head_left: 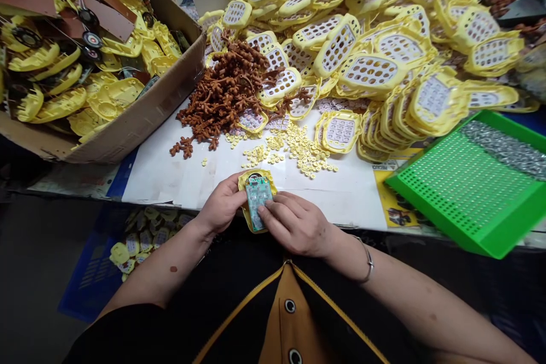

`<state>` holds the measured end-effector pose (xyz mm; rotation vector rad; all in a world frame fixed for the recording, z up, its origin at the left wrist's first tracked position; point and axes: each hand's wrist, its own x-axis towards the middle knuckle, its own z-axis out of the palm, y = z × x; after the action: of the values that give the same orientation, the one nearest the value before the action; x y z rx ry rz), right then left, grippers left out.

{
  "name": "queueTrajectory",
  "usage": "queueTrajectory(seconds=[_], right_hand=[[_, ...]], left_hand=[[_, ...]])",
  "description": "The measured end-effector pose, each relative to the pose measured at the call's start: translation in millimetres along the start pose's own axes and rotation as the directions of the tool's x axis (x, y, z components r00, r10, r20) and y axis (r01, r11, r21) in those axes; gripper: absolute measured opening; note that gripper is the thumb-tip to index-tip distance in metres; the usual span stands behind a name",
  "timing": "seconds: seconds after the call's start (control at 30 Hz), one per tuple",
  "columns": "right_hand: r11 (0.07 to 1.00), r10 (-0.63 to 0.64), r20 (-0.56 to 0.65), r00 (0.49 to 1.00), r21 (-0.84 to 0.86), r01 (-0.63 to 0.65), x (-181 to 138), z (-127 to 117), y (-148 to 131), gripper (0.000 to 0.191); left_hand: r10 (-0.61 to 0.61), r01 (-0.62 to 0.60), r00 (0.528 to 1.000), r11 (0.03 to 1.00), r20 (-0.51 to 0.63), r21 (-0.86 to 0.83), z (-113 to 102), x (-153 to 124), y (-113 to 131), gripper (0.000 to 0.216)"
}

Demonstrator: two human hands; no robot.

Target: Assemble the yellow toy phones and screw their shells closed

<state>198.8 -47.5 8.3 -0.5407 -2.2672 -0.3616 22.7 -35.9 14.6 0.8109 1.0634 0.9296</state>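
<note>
At the table's near edge my left hand (225, 203) grips a small yellow plastic casing (243, 180) by its left side, the thumb over the rim. A green circuit board (257, 196) lies in the casing, with dark wires looped at its top end. My right hand (301, 223) is closed around the lower right of the casing, its fingertips pressed on the board. The underside of the casing and the fingers beneath it are hidden. Small yellow buttons (298, 148) lie scattered just beyond, beside a heap of brown branched rubbery pieces (230, 88).
A cardboard box (140, 116) of yellow shells with wired parts stands at left. Yellow casings with perforated faces (371, 74) pile up at the back. A green perforated tray (460, 182) with metal screws (507, 148) sits at right. A blue crate (87, 278) is below, left.
</note>
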Motion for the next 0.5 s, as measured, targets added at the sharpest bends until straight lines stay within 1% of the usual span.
queueTrajectory(seconds=[0.2, 0.33, 0.4, 0.5], right_hand=[[0.998, 0.028, 0.03, 0.999, 0.052, -0.029, -3.7, 3.8, -2.0, 0.01], [0.99, 0.06, 0.072, 0.996, 0.126, -0.068, -5.9, 6.4, -2.9, 0.023], [0.985, 0.073, 0.101, 0.992, 0.149, -0.088, -6.8, 7.0, -3.3, 0.025], [0.979, 0.085, 0.118, 0.989, 0.177, -0.105, -7.0, 6.3, -3.7, 0.022]], left_hand=[[-0.026, 0.026, 1.0, 0.999, 0.009, 0.034, -6.5, 2.6, -2.3, 0.043], [-0.036, 0.035, 0.999, 0.998, 0.029, 0.043, -11.5, 5.3, -3.9, 0.039], [-0.064, 0.062, 0.996, 0.998, 0.066, 0.032, -16.4, 7.0, -4.7, 0.038], [-0.139, 0.143, 0.977, 0.99, 0.163, -0.016, -26.4, 9.4, -5.3, 0.04]])
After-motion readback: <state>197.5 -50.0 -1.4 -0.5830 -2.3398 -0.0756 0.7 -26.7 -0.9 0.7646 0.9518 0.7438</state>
